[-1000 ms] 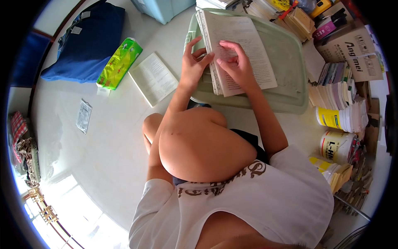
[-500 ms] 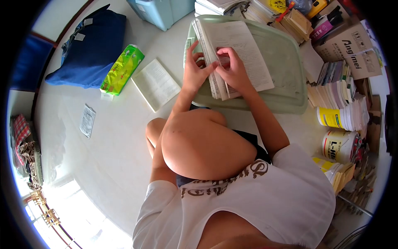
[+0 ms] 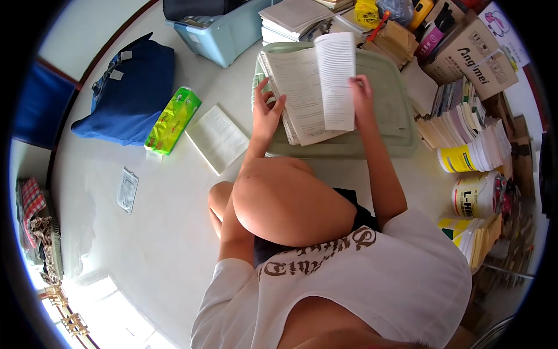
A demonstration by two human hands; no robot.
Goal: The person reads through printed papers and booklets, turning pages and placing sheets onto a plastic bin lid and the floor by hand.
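Observation:
A thick stack of printed pages, an open book (image 3: 297, 87) by its look, lies on a green plastic lid (image 3: 383, 139). At its left edge is my left hand (image 3: 267, 116), fingers apart, the thumb by the page and the others along the side. My right hand (image 3: 363, 104) pinches the right edge of a lifted page (image 3: 338, 81), which curves upward over the stack. Whether this is one sheet or a few together, I cannot tell. On the floor to the left lies another open booklet (image 3: 218, 139).
Left of the booklet are a green tissue pack (image 3: 172, 121), a blue bag (image 3: 131, 93) and a small packet (image 3: 127, 190). A blue bin (image 3: 224, 38) and stacked books (image 3: 293, 17) stand behind the lid. Along the right are an Angimei box (image 3: 471, 58), book piles (image 3: 450, 116) and white buckets (image 3: 474, 195).
My hands have moved apart. My right hand has swung right, raising a page from the stack, while my left hand stays by the left edge. The view has shifted slightly.

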